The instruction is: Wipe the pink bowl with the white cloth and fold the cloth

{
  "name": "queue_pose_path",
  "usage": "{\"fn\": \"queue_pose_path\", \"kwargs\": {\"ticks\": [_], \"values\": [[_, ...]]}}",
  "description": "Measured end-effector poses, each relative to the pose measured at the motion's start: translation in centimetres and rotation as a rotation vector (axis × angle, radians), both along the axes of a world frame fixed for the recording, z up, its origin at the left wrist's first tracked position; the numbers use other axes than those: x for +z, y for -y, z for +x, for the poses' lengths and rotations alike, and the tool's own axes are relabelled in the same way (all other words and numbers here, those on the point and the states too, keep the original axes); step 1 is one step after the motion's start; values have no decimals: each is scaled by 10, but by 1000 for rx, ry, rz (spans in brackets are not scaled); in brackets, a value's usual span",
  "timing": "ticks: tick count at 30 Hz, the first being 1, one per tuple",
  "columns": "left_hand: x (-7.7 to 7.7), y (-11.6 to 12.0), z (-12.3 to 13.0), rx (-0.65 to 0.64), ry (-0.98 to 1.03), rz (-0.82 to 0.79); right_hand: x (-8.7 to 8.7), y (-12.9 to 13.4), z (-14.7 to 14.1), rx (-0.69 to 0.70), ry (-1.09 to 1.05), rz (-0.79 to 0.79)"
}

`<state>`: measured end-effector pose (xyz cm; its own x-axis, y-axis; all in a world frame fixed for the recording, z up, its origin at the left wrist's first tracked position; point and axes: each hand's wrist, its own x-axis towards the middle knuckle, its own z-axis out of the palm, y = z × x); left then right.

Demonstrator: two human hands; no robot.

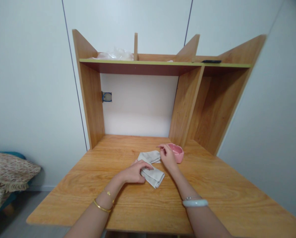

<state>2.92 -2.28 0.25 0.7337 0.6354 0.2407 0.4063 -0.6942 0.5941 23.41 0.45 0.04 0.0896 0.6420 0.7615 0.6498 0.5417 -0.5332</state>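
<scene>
A light grey cloth (152, 177), bent into a loose C shape with its layers folded over, lies on the desk; it may be a sock. My left hand (135, 171) grips its left side, thumb low and fingers over the top. Just beyond the cloth's upper right end, my right hand (167, 157) is raised a little with its fingers drawn together. Whatever is between those fingertips, if anything, is too small to make out. Behind that hand stands a pink ashtray-like bowl (179, 155) with a notched rim, partly hidden by the hand.
The wooden desk (88, 191) carries a shelf unit (187, 102) at its back. On the top shelf lie a clear plastic bag (116, 54) and a flat black object (211, 61). A wall socket opening (107, 97) shows at left. A fringed patterned blanket (11, 172) is at far left.
</scene>
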Motion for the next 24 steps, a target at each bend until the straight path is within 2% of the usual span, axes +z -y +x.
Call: {"fn": "queue_pose_path", "kwargs": {"ticks": [3,10,13,18,24], "values": [[-4,-1,0,-15,7,-12,-5,-3,-5,47,63,-76],[-9,-8,6,117,201,32,-13,-7,-5,40,174,-292],[-8,-15,3,247,375,-8,-15,-8,-5,38,206,-383],[1,-27,-9,509,678,-103,-15,-6,-6,45,258,-433],[2,-40,-20,732,870,-136,-11,-2,-8,57,285,-447]]}}
